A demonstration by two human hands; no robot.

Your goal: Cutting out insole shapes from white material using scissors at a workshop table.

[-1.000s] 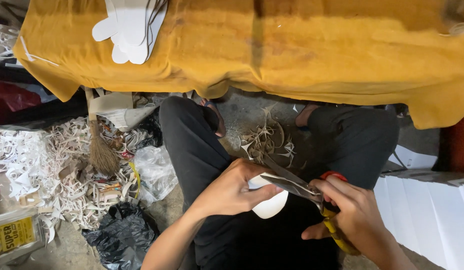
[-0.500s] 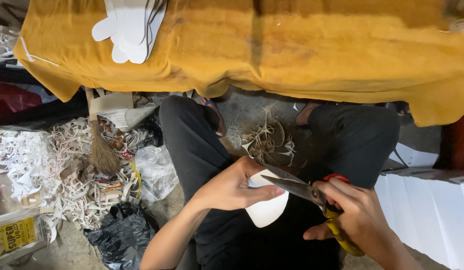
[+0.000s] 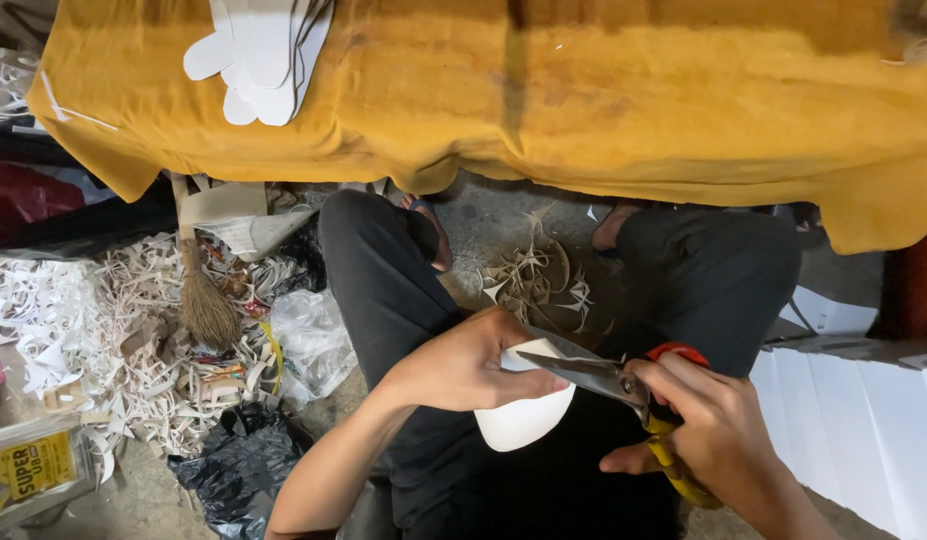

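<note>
- since the earlier frames, left hand (image 3: 462,362) has turned the white cut-out piece (image 3: 524,418) a little; scissors (image 3: 604,378) have shifted slightly right, blades now on its upper edge.
- left hand clenched around the white piece, held over the lap, fingers covering its top.
- right hand (image 3: 714,440) grips the scissor handles, red and yellow loops; blades look nearly closed.
- the piece's lower edge reads as rounded and clean; the part under the fingers cannot be judged.
- stack of finished white cut-outs (image 3: 259,55) lies on the yellow cloth (image 3: 604,100), well apart from the hands.
- offcut strips (image 3: 539,280) on the floor between the feet; larger heap of scraps (image 3: 94,340) with a small broom (image 3: 204,300) to the left.
- judgement: trimming underway, several pieces done, this one unfinished.
</note>
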